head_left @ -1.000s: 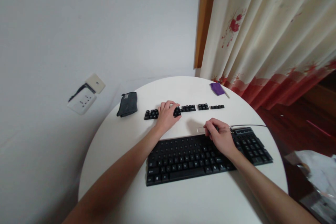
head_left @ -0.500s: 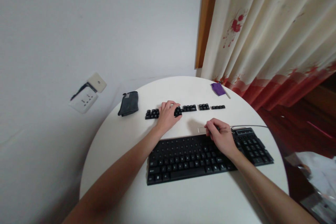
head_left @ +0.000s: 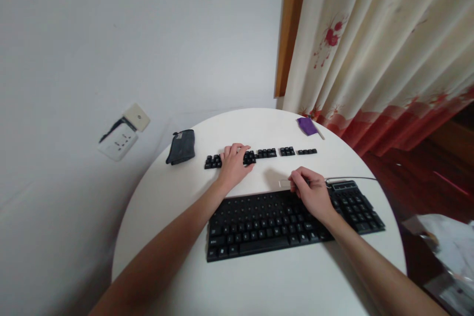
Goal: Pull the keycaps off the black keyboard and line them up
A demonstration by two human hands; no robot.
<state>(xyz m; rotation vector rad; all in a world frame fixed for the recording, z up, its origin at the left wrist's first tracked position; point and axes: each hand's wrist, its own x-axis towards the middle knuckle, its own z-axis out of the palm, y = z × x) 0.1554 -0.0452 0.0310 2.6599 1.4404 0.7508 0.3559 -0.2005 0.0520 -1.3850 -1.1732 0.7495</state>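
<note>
Resting on the far half of the round white table point(head_left: 259, 284), the person's left hand point(head_left: 233, 167) lies across a row of loose black keycaps point(head_left: 266, 152) and covers the stretch just right of the leftmost cluster. Its fingers are bent down over the caps and the thumb points right along the row. The back of the hand hides the fingertips, so it cannot be told whether they pinch a cap or only press on the row. The keycaps sit in several short groups with small gaps between them, in a line parallel to the black keyboard point(head_left: 266, 224) and beyond it.

The right hand point(head_left: 313, 192) sits at the keyboard's upper edge, between the main block of keys and the number pad. Its fingers are curled, and the fingertips meet a small clear flat piece point(head_left: 283, 183) lying on the table just past that edge. It cannot be told whether the piece is gripped or merely touched.

A thin cable point(head_left: 351, 177) leaves the keyboard's far right corner and runs toward the table's right rim. A dark grey pouch point(head_left: 181, 146) lies near the left end of the row, apart from it. A purple scrap point(head_left: 307, 126) with a thin pale stick rests at the far right edge, close to the flowered curtain point(head_left: 370, 59), and a wall socket point(head_left: 118, 139) hangs on the white wall to the left
</note>
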